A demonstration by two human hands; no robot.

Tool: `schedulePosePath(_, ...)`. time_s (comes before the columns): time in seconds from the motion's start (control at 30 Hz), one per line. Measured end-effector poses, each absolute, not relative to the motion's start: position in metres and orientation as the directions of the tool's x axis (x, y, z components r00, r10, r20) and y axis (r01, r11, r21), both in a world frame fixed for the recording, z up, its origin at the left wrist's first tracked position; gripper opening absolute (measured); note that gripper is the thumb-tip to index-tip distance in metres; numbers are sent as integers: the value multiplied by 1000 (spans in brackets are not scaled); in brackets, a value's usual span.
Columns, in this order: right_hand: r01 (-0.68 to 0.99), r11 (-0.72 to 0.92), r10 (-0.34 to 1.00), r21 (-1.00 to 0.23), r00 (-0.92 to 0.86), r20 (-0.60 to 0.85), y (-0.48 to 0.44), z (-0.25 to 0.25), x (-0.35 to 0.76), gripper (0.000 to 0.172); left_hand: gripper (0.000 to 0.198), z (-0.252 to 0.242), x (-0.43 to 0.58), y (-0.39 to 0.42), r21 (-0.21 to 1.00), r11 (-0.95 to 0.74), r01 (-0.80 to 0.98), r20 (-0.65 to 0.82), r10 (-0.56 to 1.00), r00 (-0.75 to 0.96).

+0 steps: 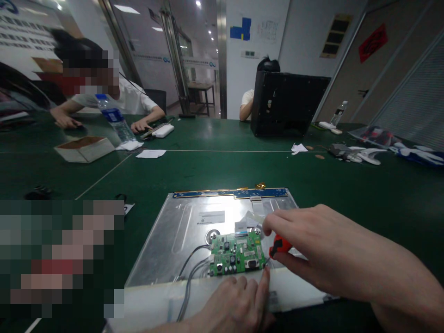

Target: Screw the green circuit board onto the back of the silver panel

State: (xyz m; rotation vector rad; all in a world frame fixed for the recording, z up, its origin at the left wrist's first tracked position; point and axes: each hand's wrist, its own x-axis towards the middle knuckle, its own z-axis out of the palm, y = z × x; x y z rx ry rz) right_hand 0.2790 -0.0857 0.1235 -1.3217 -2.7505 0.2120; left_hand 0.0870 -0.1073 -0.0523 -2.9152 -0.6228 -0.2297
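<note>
The right hand [321,245] has its thumb and fingers closed around the red-and-black handle of a screwdriver [280,245]. The left hand [237,298] reaches in low with its index finger stretched out and the others curled under; I cannot tell whether those hold anything. Grey and black cables [189,280] run off the left side of a green circuit board [239,252], while the right hand covers part of the ground to its right. A flat ribbon [240,228] leaves its far edge, and a white sheet [152,298] spans the near side under the left hand. The board itself sits just left of the screwdriver, whose tip comes down at its near right corner, with the left index fingertip right beside it. Beneath is a silver metal panel [157,252], bordered by a blue strip [225,193] at the far edge. All this rests on a green table [215,171]. Farther off stand an open box [83,151], a tilted bottle [116,120] and a large black casing [287,104], with people sitting beyond.
</note>
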Motion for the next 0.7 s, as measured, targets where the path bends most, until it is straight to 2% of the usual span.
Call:
schedulePosePath(0.13,796,586,806,-150,-591,14,-84,120,277,14,60,-55,87,-107,-92,-902,422,195,399,896)
schedulePosePath(0.3,796,604,797,-37,-603,32,-81,117,274,24,61,-55,86,-107,-105,-899,424,187,401,897)
schedulePosePath(0.37,792,610,793,-31,-609,38,-82,117,274,19,61,-53,86,-107,-108,-901,421,188,398,898)
schedulePosePath(0.47,793,605,796,-69,-603,50,-86,118,275,7,61,-53,87,-106,-110,-901,420,196,395,898)
schedulePosePath(0.6,779,605,791,-167,-611,14,-90,121,277,14,60,-53,87,-106,-117,-899,422,198,395,897)
schedulePosePath(0.7,785,594,797,-177,-604,-3,-88,122,278,15,61,-52,87,-106,-123,-897,425,194,398,897)
